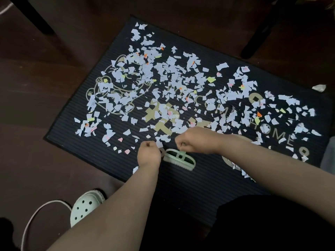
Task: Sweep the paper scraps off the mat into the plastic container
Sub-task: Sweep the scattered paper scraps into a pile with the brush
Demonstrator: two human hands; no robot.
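A dark ribbed welcome mat [181,185] lies on the floor, covered with several white, yellow, pink and orange paper scraps [168,77]. A pale green hand brush [181,159] lies on the mat near its front edge. My left hand [148,154] is just left of the brush, fingers curled, with a white scrap [159,144] pinched at its fingertips. My right hand [196,142] hovers just above and behind the brush, fingers closed in a pinch; nothing shows between them. A pale round outline [228,161] is half hidden under my right forearm; I cannot tell whether it is the container.
Dark wooden floor surrounds the mat. Black furniture legs [253,42] [34,17] stand at the back right and back left. A pale green clog [85,205] and a white cord [36,212] lie at the lower left. One crumpled scrap [320,87] sits off the mat's right edge.
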